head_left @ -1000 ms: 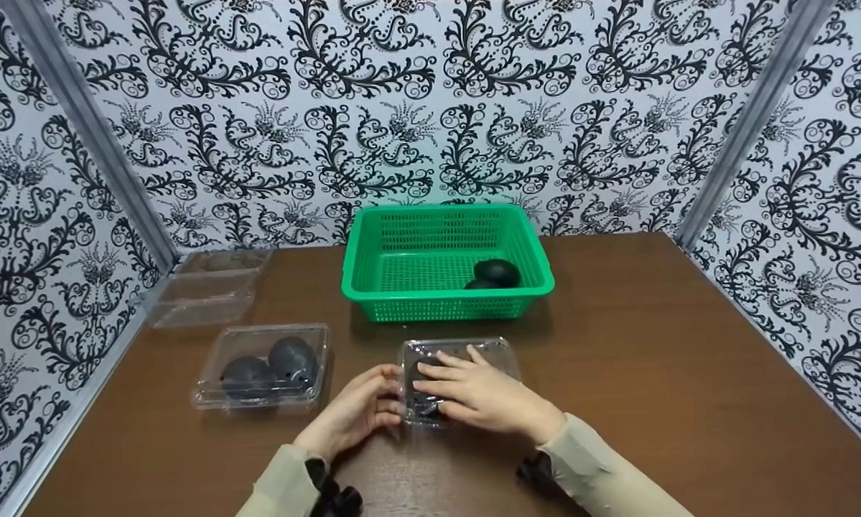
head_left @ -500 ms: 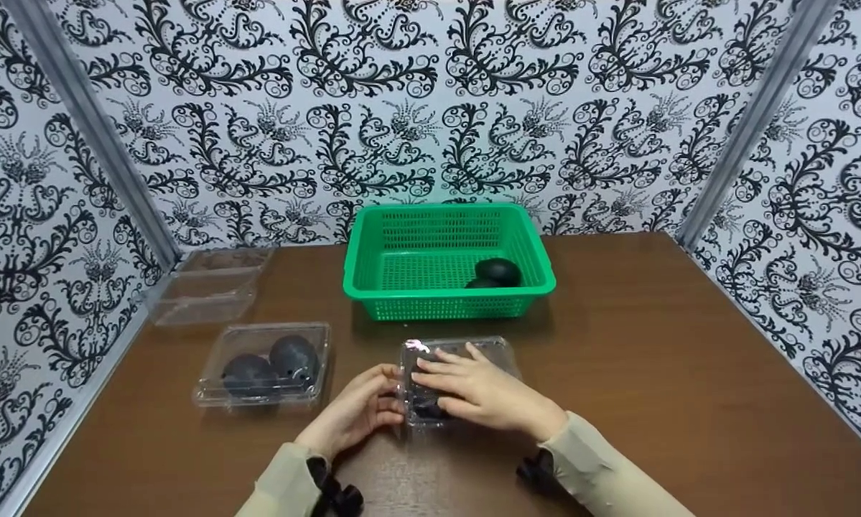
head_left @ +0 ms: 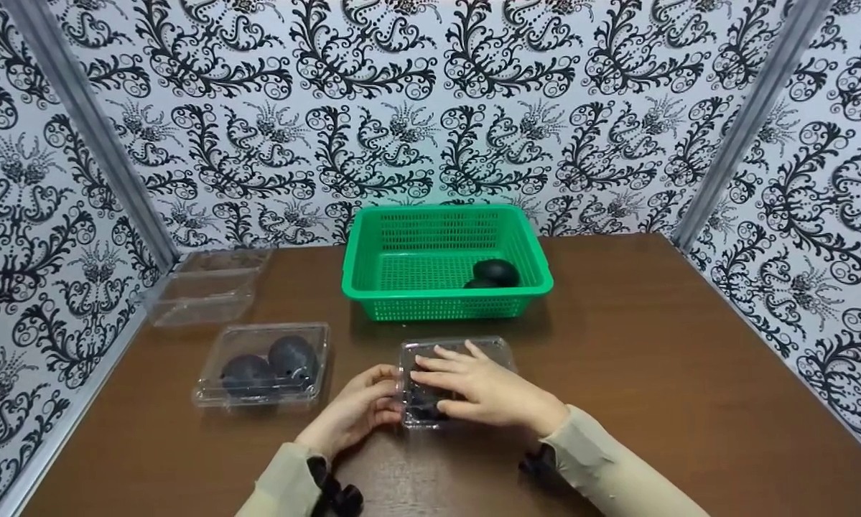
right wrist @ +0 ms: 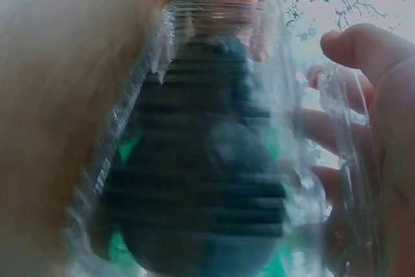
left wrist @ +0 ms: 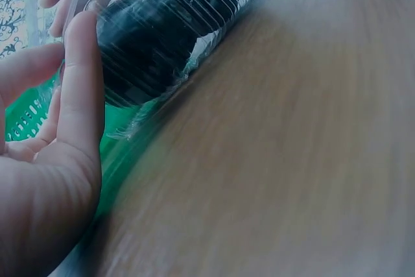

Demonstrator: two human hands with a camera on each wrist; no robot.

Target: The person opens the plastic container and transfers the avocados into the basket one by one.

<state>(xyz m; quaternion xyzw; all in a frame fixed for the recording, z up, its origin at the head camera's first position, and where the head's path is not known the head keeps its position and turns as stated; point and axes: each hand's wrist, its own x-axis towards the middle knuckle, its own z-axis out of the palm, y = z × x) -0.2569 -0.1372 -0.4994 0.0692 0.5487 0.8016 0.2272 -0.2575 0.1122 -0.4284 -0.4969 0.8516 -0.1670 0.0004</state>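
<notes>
A clear plastic clamshell box sits on the table in front of the basket. Inside it are dark oval fruits, which look like avocados; their dark bodies show blurred through the ribbed wall in the right wrist view. My right hand lies across the lid with its fingers spread and straight, covering part of the box. Against the box's left side rest the fingertips of my left hand, its fingers loosely bent. In the left wrist view, an extended finger touches the plastic.
Farther left stands another shut clamshell box with two dark fruits. Behind it lies an opened clear container. A green plastic basket at the back holds two dark fruits. Patterned walls surround the table.
The right hand shifts very slightly on the lid, with its fingers a little more spread. The left hand, boxes and basket stay in place.
</notes>
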